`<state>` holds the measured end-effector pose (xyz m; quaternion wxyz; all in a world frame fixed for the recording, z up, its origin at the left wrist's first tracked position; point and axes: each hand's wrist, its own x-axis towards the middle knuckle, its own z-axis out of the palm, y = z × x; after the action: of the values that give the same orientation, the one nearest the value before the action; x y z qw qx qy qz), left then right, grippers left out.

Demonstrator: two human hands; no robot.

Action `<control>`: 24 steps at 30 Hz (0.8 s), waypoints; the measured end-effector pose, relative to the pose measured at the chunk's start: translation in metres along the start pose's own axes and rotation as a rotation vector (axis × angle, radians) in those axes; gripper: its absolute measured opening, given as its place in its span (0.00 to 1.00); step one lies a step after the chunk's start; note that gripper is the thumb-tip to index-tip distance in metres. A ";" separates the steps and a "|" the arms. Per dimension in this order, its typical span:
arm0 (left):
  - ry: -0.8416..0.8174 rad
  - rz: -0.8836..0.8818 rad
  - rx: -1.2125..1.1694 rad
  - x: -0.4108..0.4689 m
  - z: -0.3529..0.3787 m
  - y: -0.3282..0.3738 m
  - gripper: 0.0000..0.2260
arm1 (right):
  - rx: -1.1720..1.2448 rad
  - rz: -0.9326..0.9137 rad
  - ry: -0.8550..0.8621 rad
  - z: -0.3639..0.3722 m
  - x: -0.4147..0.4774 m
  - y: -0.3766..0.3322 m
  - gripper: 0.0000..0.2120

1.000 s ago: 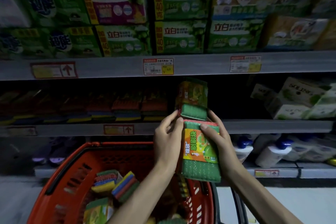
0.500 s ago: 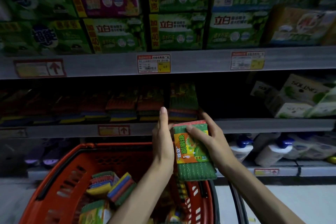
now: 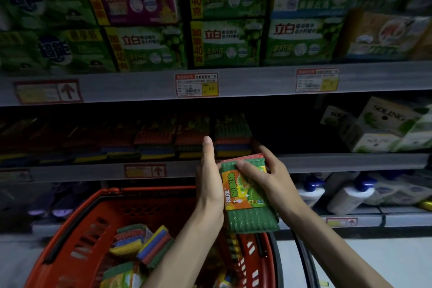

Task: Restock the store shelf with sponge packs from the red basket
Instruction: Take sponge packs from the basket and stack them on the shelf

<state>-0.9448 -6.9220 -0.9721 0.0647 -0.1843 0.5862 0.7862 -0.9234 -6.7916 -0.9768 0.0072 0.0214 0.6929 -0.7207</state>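
Note:
A green sponge pack (image 3: 249,199) with an orange label is held upright in front of the middle shelf's front edge (image 3: 327,162). My right hand (image 3: 268,177) grips its top and right side, thumb across the front. My left hand (image 3: 210,175) lies flat against the pack's left side, fingers straight and pointing up. A row of sponge packs (image 3: 194,134) stands on the dark middle shelf, the rightmost one (image 3: 232,134) just above my hands. The red basket (image 3: 81,229) below holds several more sponge packs (image 3: 142,243).
Boxed detergent (image 3: 224,18) fills the top shelf. White soap boxes (image 3: 383,126) stand at the right of the middle shelf, with a dark gap to the right of the sponge row. White bottles with blue caps (image 3: 346,194) stand on the lower shelf.
One second ago my left hand was setting another pack onto the shelf; that pack now stands in the row. My left hand came back and lies against the remaining pack.

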 end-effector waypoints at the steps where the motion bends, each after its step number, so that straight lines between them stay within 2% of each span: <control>1: -0.022 -0.005 0.020 -0.003 -0.001 0.002 0.23 | 0.011 -0.001 0.001 0.001 -0.003 -0.001 0.15; 6: -0.080 -0.005 0.107 -0.016 -0.001 0.014 0.17 | 0.063 0.024 -0.033 0.000 -0.011 -0.005 0.14; 9: -0.062 0.016 0.156 -0.008 -0.006 0.011 0.18 | 0.062 0.026 -0.030 0.001 -0.008 -0.009 0.13; 12: -0.053 0.075 0.280 -0.007 -0.010 0.008 0.11 | 0.047 0.031 -0.035 0.001 -0.006 -0.008 0.10; 14: -0.057 0.073 0.316 -0.008 -0.011 0.008 0.11 | 0.025 0.045 -0.059 -0.001 -0.005 -0.008 0.11; 16: -0.060 0.076 0.336 -0.011 -0.012 0.013 0.20 | 0.006 0.059 -0.081 -0.001 -0.005 -0.009 0.13; 17: -0.059 0.083 0.334 -0.011 -0.012 0.015 0.23 | 0.003 0.061 -0.089 -0.002 -0.005 -0.010 0.14; 21: -0.073 0.099 0.342 -0.010 -0.015 0.016 0.27 | -0.008 0.076 -0.115 -0.001 -0.006 -0.010 0.23; 24: -0.076 0.091 0.328 -0.008 -0.018 0.017 0.27 | -0.029 0.105 -0.123 0.000 -0.007 -0.009 0.39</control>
<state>-0.9385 -6.9431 -0.9586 0.0803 -0.1145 0.7117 0.6884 -0.9170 -6.7912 -0.9676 0.0880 0.0131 0.6994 -0.7091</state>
